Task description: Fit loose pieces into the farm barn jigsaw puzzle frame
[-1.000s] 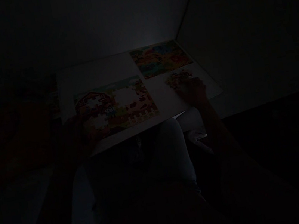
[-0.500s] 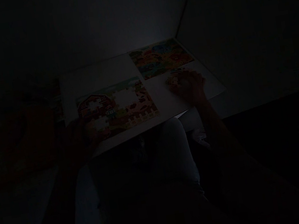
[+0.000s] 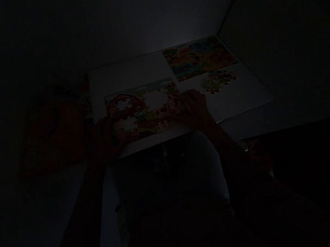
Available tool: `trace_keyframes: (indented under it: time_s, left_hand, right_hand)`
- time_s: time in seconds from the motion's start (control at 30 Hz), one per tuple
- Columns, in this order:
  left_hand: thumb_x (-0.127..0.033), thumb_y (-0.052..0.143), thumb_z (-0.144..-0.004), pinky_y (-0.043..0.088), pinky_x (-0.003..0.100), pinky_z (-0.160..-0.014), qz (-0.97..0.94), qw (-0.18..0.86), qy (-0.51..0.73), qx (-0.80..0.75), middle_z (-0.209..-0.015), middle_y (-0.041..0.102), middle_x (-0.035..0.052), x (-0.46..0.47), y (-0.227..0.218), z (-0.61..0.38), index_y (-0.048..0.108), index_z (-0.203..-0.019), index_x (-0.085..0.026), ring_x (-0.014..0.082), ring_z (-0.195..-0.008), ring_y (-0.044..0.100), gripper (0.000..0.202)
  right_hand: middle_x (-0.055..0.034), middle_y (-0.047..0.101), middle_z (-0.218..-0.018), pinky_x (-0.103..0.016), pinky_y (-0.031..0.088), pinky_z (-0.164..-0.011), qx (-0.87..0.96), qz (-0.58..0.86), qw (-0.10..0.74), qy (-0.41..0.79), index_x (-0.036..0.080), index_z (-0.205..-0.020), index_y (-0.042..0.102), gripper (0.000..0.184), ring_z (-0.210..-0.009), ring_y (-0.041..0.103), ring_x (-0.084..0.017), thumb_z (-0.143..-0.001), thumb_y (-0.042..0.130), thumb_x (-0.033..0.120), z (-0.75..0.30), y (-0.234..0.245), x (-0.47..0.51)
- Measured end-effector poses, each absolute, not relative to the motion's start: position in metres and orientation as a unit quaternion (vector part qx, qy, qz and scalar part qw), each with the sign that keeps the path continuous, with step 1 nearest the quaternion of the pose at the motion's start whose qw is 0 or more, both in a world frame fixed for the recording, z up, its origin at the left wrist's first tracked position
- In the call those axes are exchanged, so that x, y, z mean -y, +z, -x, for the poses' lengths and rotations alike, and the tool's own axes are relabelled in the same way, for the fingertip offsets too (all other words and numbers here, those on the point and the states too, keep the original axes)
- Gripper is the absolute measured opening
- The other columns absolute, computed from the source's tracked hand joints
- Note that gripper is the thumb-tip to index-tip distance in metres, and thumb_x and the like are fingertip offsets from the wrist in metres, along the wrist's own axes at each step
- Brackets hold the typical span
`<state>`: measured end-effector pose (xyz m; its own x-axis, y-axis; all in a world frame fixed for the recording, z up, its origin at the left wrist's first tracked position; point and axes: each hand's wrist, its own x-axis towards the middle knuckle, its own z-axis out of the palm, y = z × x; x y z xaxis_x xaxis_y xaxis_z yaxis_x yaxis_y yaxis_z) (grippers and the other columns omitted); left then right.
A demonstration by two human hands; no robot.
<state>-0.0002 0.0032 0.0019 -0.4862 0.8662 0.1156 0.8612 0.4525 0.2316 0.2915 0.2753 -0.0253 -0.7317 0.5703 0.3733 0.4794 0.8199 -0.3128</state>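
The light is very dim and fine detail is lost. A jigsaw puzzle (image 3: 146, 116) with a red barn and a white fence lies on a white board (image 3: 132, 72); white gaps show where pieces are absent. My left hand (image 3: 101, 139) rests at the puzzle's left edge, thumb and fingers apart. Over the right edge lies my right hand (image 3: 194, 108), its thumb stretched along the picture and its fingers toward the top; it covers that part. Loose puzzle pieces (image 3: 219, 80) sit in a cluster to the right.
A colourful animal picture (image 3: 200, 57) lies at the board's back right corner. To the left is an orange-red box or packet (image 3: 54, 134). Walls (image 3: 147, 13) stand behind and to the right. The board lies above my legs (image 3: 205, 159).
My right hand has left the loose pieces and come left onto the puzzle's right side, uncovering the cluster. My left hand stays by the left edge. The view has shifted, so everything sits further right.
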Motion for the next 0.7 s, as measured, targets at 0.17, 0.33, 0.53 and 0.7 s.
trace_keyframes:
  time_s: [0.17,0.33,0.53,0.7]
  left_hand:
    - [-0.068,0.058,-0.104,0.033,0.066,-0.138,-0.500,0.016,0.127,-0.857,-0.182,0.047,0.0187,-0.003,0.001,0.001,0.043,-0.176,-0.024,0.0461,-0.167,0.043,0.086]
    - [-0.069,0.062,-0.103,0.027,0.067,-0.141,-0.511,0.015,0.144,-0.848,-0.183,0.045,0.0191,-0.001,-0.001,0.000,0.042,-0.177,-0.024,0.0440,-0.171,0.039,0.089]
    - [-0.065,0.063,-0.104,0.033,0.064,-0.139,-0.508,0.002,0.154,-0.847,-0.181,0.048,0.0189,-0.001,0.000,-0.004,0.042,-0.177,-0.024,0.0416,-0.168,0.044,0.085]
    - [-0.063,0.061,-0.105,0.035,0.065,-0.138,-0.509,0.006,0.145,-0.848,-0.180,0.048,0.0201,-0.001,0.002,-0.006,0.042,-0.177,-0.022,0.0431,-0.168,0.044,0.084]
  right_hand:
    - [-0.0177,0.066,-0.162,-0.064,0.045,-0.121,0.938,0.267,0.195,0.108,0.028,-0.152,0.069,0.069,-0.151,0.057,-0.045,-0.103,0.073,0.076,-0.259,-0.026,-0.247]
    - [-0.0128,0.065,-0.170,-0.061,0.037,-0.132,0.954,0.226,0.164,0.110,0.028,-0.163,0.064,0.059,-0.156,0.058,-0.038,-0.114,0.062,0.062,-0.270,-0.018,-0.207]
    - [-0.0143,0.050,-0.183,-0.062,0.034,-0.137,0.967,0.198,0.120,0.104,0.024,-0.176,0.050,0.074,-0.166,0.049,-0.038,-0.116,0.055,0.066,-0.263,-0.018,-0.198]
    - [-0.0162,0.050,-0.182,-0.064,0.036,-0.135,0.967,0.201,0.118,0.108,0.021,-0.174,0.052,0.069,-0.165,0.052,-0.039,-0.118,0.050,0.062,-0.234,-0.018,-0.218]
